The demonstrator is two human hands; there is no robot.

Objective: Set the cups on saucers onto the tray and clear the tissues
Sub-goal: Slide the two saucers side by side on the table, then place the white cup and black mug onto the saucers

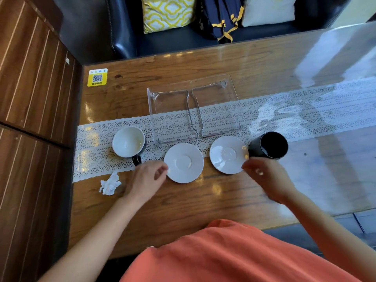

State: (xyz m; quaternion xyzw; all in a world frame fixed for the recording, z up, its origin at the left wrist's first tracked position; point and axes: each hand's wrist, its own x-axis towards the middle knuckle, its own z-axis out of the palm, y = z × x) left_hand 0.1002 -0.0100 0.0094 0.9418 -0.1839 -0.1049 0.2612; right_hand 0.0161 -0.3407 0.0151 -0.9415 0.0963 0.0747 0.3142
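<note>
Two white saucers lie side by side on the table, both bare: the left saucer (183, 162) and the right saucer (228, 154). My left hand (146, 180) touches the left saucer's near-left rim with its fingertips. My right hand (264, 176) is at the right saucer's near-right rim, fingers curled; whether it grips is unclear. A dark cup with a white inside (128, 141) stands on the lace runner at the left. A black cup (269, 145) stands right of the right saucer. A clear plastic tray (234, 94) sits behind the saucers, empty. A crumpled white tissue (109, 184) lies at the near left.
A white lace runner (305, 110) crosses the wooden table under a glossy cover. A yellow QR sticker (97, 77) is at the far left corner. A dark sofa with cushions (168, 13) and a navy bag (221, 17) stands behind; wooden panelling (30, 78) is to the left.
</note>
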